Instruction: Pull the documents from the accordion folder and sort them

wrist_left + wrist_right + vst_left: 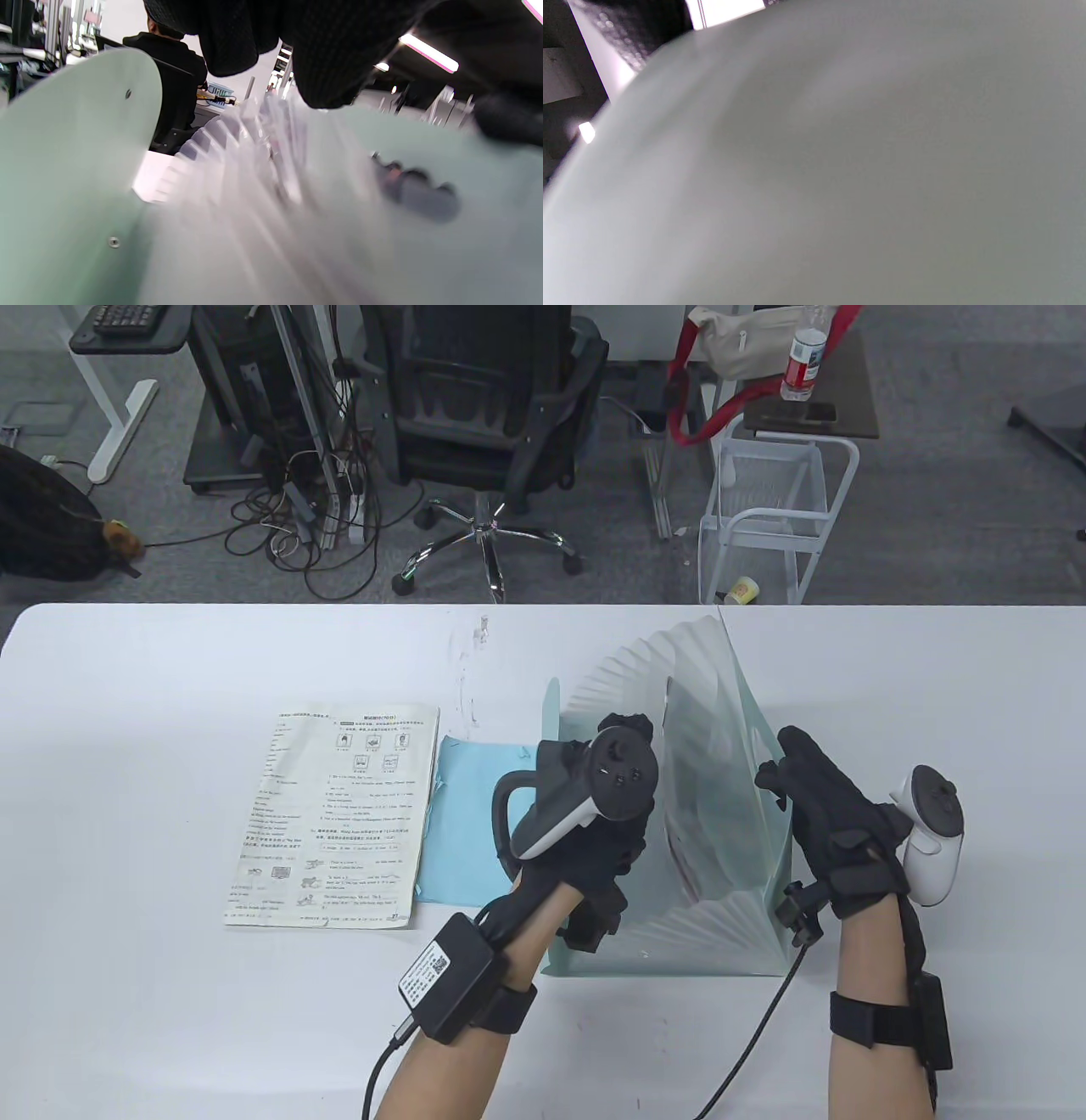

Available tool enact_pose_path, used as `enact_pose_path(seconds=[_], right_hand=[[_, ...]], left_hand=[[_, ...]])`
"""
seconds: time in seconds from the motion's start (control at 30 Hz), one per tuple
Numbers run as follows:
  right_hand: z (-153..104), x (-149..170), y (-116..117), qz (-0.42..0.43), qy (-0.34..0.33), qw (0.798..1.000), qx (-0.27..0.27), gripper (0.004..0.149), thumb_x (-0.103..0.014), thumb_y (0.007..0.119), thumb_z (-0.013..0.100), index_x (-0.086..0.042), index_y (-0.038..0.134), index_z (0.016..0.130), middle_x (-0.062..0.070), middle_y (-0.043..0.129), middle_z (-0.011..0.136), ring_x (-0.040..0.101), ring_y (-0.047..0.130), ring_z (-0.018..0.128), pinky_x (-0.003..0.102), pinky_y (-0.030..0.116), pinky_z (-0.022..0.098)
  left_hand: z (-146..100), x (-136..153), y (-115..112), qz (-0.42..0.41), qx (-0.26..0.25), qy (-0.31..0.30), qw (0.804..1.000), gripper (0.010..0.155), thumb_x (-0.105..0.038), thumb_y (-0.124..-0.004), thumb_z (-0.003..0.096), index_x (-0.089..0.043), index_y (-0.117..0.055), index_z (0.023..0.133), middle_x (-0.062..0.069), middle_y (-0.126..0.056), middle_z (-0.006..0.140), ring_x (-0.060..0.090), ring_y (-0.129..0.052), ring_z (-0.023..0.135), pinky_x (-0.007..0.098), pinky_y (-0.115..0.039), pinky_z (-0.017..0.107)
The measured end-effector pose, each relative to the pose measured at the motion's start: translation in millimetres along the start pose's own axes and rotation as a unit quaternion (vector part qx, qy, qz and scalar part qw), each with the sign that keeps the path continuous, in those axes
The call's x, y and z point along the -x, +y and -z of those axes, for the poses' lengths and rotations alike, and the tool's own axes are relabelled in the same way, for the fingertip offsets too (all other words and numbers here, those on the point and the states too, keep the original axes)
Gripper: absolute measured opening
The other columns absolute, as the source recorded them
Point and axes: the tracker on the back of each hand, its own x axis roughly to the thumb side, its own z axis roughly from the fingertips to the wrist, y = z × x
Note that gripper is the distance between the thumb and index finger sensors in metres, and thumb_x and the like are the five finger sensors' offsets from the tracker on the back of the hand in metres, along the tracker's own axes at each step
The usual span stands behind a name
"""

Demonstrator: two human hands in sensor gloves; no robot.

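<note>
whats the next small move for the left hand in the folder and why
Probably pinch one sheet and lift it out: the left hand is reaching into the fanned pale-green plastic accordion folder, the right hand holds its outer wall, and only a printed worksheet and blue sheet lie sorted.

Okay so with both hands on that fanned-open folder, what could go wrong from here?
1. The accordion folder stands fanned open with the right hand on its outer cover; if that hand lets go, it may snap shut or tip.
2. The left hand reaches among translucent pockets, so it might pinch several sheets together.
3. The printed worksheet overlaps the blue paper; a new sheet could blur the two stacks.
</note>
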Motion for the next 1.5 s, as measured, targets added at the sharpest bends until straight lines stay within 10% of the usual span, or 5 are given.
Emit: enact_pose_path(seconds=[0.47, 0.63, 0.87, 1.27, 1.5], right_hand=[[0, 0, -1, 0.001, 0.001, 1.0, 0.0, 0.084, -0.059, 0.075, 0.046, -0.014, 0.036, 0.107, 0.016, 0.055, 0.094, 0.047, 0.042, 0.099, 0.071, 0.036, 0.064], [0, 0, -1, 0.005, 0.001, 1.0, -0.004, 0.084, -0.058, 0.075, 0.047, -0.014, 0.036, 0.107, 0.016, 0.054, 0.094, 0.046, 0.042, 0.099, 0.071, 0.035, 0.064], [-1, 0, -1, 0.007, 0.002, 1.0, -0.006, 0.085, -0.059, 0.075, 0.047, -0.014, 0.036, 0.107, 0.016, 0.055, 0.094, 0.046, 0.042, 0.099, 0.071, 0.035, 0.064], [0, 0, 0, 0.007, 0.002, 1.0, -0.009, 0.084, -0.058, 0.075, 0.047, -0.014, 0.036, 0.107, 0.016, 0.055, 0.094, 0.047, 0.042, 0.099, 0.071, 0.036, 0.063], [1, 1, 1, 0.009, 0.001, 1.0, -0.012, 0.084, -0.058, 0.075, 0.047, -0.014, 0.036, 0.107, 0.016, 0.055, 0.094, 0.047, 0.043, 0.098, 0.071, 0.036, 0.063]], left_hand=[[14, -29, -29, 0.069, 0.03, 0.057, 0.996, 0.078, -0.051, -0.085, 0.0478, -0.011, -0.057, 0.109, 0.023, -0.058, 0.108, 0.041, -0.067, 0.089, 0.058, -0.05, 0.072], [14, -36, -33, 0.038, 0.032, 0.03, 0.998, 0.072, -0.057, -0.083, 0.047, -0.02, -0.065, 0.105, 0.014, -0.069, 0.103, 0.032, -0.075, 0.081, 0.048, -0.062, 0.066], [20, -33, -40, 0.014, 0.028, -0.002, 0.999, 0.058, -0.05, -0.085, 0.0487, -0.023, -0.075, 0.099, 0.006, -0.089, 0.09, 0.018, -0.096, 0.032, 0.033, -0.083, 0.026], [40, -15, -47, -0.001, 0.078, 0.061, 0.995, 0.066, -0.047, -0.082, 0.0519, -0.004, -0.067, 0.099, 0.023, -0.091, 0.084, 0.009, -0.101, 0.011, 0.03, -0.088, 0.015], [49, -11, -57, 0.018, 0.117, 0.071, 0.99, 0.057, -0.043, -0.078, 0.0545, -0.026, -0.061, 0.107, 0.018, -0.09, 0.088, 0.01, -0.1, 0.014, 0.03, -0.087, 0.019]])
